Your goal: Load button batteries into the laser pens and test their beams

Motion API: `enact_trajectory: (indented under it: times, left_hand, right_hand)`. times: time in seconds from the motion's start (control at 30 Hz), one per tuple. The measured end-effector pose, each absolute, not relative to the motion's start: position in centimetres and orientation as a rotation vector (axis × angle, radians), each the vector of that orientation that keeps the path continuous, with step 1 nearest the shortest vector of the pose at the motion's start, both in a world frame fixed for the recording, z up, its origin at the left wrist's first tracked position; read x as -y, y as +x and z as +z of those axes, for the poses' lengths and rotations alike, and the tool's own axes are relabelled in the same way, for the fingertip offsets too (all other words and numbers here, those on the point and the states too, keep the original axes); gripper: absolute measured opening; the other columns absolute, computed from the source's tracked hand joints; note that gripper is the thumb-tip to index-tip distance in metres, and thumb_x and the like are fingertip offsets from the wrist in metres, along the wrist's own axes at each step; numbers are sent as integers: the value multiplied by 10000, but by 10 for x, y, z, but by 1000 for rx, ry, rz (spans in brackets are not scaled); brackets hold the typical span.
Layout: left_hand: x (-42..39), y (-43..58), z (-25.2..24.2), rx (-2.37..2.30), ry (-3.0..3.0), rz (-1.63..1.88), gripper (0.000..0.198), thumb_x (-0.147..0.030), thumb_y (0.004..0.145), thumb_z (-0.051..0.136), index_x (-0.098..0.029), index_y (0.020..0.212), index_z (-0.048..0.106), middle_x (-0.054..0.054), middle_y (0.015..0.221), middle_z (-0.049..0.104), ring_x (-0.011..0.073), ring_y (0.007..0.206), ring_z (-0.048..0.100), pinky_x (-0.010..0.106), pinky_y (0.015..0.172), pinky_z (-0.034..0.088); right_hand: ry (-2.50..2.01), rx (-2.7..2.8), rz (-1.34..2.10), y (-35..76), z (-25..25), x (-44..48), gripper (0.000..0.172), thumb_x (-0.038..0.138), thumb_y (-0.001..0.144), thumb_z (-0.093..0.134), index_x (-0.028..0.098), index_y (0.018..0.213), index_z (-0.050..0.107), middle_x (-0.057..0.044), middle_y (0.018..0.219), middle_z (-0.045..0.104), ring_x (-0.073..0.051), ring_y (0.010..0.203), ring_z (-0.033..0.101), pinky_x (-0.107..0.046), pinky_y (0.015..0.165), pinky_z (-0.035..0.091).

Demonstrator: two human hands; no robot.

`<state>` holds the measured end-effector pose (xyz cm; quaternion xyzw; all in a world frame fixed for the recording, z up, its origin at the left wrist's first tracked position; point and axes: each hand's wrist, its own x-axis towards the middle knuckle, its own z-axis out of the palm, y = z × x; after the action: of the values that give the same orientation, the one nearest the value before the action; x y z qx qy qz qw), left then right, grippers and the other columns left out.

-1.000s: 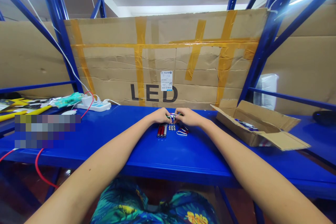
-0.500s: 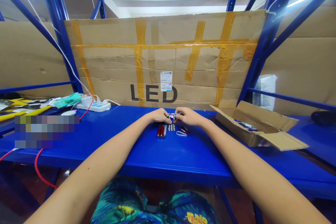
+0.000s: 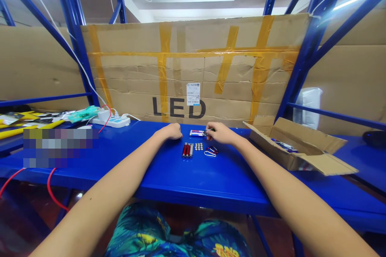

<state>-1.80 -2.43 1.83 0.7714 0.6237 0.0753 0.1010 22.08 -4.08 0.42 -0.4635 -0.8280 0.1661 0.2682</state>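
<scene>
My left hand (image 3: 174,131) rests on the blue tabletop with its fingers curled in, and nothing shows in it. To its right, several slim shiny silver and purple tubes (image 3: 196,133) lie side by side. The bent fingers of my right hand (image 3: 216,132) pinch the right end of these tubes, where something dark and greenish shows. Nearer to me stand in a row three short metal cylinders (image 3: 187,151), red and silver. Several small silver button cells (image 3: 199,146) sit beside them in a tidy grid. Small carabiners (image 3: 210,151), silver and red, lie right of the cells.
An open cardboard box (image 3: 289,160) holding some shiny items stands on the right. At the left are a white power strip (image 3: 113,121), cables and yellow-and-black packets (image 3: 33,118). A large cardboard panel (image 3: 138,76) closes off the back between blue rack posts (image 3: 70,8).
My left hand has let go of the shiny tubes and moved left, away from them. The tubes now lie on the table, with my right hand still at their right end.
</scene>
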Motion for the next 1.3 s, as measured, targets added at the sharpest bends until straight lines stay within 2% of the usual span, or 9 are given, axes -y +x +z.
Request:
enact_trajectory:
  times: [0.27,0.43,0.6,0.83,1.3]
  left_hand:
    - [34,-17,28,-1757,2147,84,102,-214,670,680,-136,704,624,54,579,622,181,578,594,284,590,477]
    - [41,-17,30,-1623,2055,100,62,-160,664,673,-154,711,634,20,629,637,140,596,605,244,595,509]
    - [48,-14,33,-1576,1916,146,70,-83,657,647,-142,631,618,14,569,610,137,555,595,283,609,537]
    - [49,-16,33,-1493,1824,107,101,-78,648,665,-142,618,593,30,506,611,170,560,636,304,612,562]
    - [52,-14,33,-1481,1811,80,109,-54,676,625,-146,660,568,47,531,641,197,582,669,339,647,568]
  right_hand:
    - [-1274,2282,427,220,6,43,101,155,852,465,191,766,502,-33,710,694,-150,659,647,-226,602,445]
    - [-1267,2301,425,220,6,44,100,162,843,466,191,757,506,-24,688,684,-153,643,643,-231,595,434]
    - [-1275,2301,452,220,6,44,97,166,844,465,191,757,501,-27,690,680,-155,630,648,-237,589,442]
    - [-1271,2318,460,222,4,41,91,169,838,471,191,754,499,-26,680,678,-153,616,646,-232,567,443]
    - [-1290,2327,491,222,4,41,64,193,827,485,188,782,530,-35,704,692,-156,622,646,-247,580,457]
